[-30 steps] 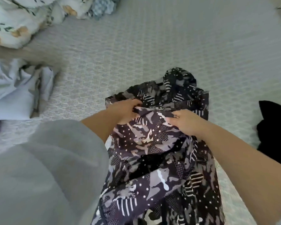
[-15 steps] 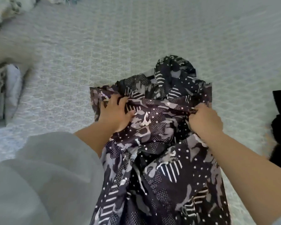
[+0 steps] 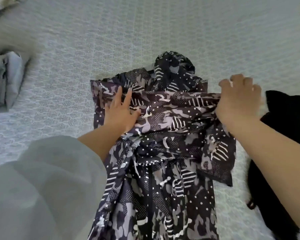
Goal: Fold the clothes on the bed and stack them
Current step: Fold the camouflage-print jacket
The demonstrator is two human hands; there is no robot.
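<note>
Pale grey-blue quilted bedding point(image 3: 111, 40) with a small lattice pattern fills the head view, and on it a dark patterned garment point(image 3: 163, 153) is spread, running from the middle of the bed down to the lower edge of the view. Its print is made up of camouflage shapes, dots and stripes in black, grey and white. A bunched part of it, possibly a hood, is seen at the far end. A fold of the cloth is drawn across from side to side between the two hands.

The left hand point(image 3: 119, 113) is laid flat on the left part of the garment, its fingers point(image 3: 126, 99) straight and slightly spread, pressed onto the cloth. A loose grey sleeve point(image 3: 42, 187) covers the left arm up to the forearm. The right hand point(image 3: 239, 101) is placed at the right end of the fold; its fingers point(image 3: 235, 80) are curled, and the gathered cloth is gripped under the palm. The right forearm is bare.

A black garment point(image 3: 287, 115) lies on the bed just to the right of the right arm, partly hidden by it. A crumpled light-blue cloth point(image 3: 5, 82) is seen at the left edge, well apart from the patterned garment. Blurred pale fabric point(image 3: 10, 37) is seen in the upper left corner.
</note>
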